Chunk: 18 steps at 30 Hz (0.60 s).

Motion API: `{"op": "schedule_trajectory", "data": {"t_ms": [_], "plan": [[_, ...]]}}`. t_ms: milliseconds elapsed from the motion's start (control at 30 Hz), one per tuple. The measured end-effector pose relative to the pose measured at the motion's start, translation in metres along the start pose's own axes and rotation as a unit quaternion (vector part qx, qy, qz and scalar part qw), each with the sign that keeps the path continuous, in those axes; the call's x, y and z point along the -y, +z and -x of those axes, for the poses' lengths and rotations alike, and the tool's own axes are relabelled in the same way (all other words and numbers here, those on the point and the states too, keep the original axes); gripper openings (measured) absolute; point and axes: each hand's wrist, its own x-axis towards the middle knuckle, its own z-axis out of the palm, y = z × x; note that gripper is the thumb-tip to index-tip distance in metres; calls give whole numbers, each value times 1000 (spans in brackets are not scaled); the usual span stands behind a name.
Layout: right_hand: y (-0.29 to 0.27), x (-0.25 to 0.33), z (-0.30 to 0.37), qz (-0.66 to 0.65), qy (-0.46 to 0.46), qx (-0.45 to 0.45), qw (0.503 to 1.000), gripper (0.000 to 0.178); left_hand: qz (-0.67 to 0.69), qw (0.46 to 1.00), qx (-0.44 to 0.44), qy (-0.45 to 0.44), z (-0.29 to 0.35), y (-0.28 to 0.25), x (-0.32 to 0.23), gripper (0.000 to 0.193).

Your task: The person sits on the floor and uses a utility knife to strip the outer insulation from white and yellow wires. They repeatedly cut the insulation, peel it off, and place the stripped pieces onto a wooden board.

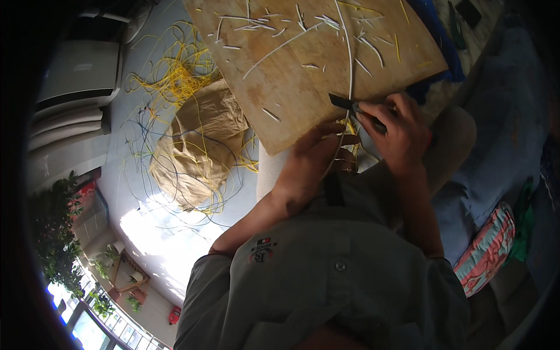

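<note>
My right hand (398, 129) grips a utility knife (357, 108), its dark, broad blade (339, 101) pointing left across a white cable (350, 64). That cable runs from the far edge of a wooden board (280, 70) toward me and down past the board's near edge. Just below the blade, my left hand (315, 150) has its fingers closed around the cable. Whether the blade's edge touches the sheath, I cannot tell. Behind my fingers some yellow wire (363, 153) shows, partly hidden. Cut white sheath scraps (251, 24) lie scattered over the board.
Left of the board, a tangle of yellow wire (185, 73) and thin blue strands spread on the floor around a crumpled brown sack (195, 143). To my right are blue fabric (490, 157) and a patterned cushion (487, 248). Potted plants (58, 227) stand at the left.
</note>
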Motion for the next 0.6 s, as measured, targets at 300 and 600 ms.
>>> {"op": "schedule_trajectory", "data": {"t_ms": [300,600], "plan": [[6,-7,6,12,-55,-19,998,23,171,966,114,-159,-26,-15,17,23],[0,-5,13,17,-71,7,997,23,194,968,86,-131,-39,-11,20,21]]}}
